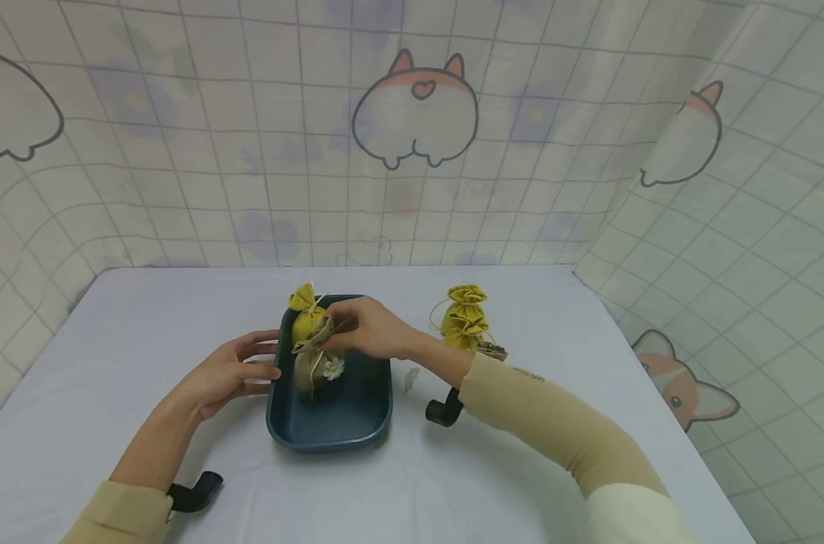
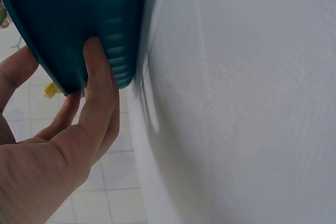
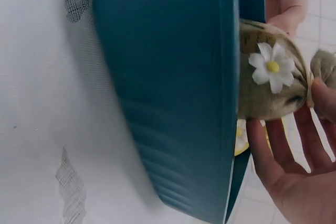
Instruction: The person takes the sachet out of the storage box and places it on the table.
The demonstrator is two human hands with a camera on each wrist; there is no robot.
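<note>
On the head view I see the right hand (image 1: pixel 367 329) pinching the tan bag (image 1: pixel 310 375) by its neck, the bag just below those fingers, inside the tray (image 1: pixel 337 431). It partly covers a yellow bag (image 1: pixel 306 325); right of the fingers, the arm (image 1: pixel 446 363) hides the bottoms of more yellow bags (image 1: pixel 465 332). Left wrist: the left hand's (image 2: pixel 63 148) nearly straight fingers touch the tray's outer wall. Right wrist: the rim hides the tan bag's underside, so I cannot tell whether it touches down; a white flower (image 3: pixel 273 67) shows beside the fingertips.
</note>
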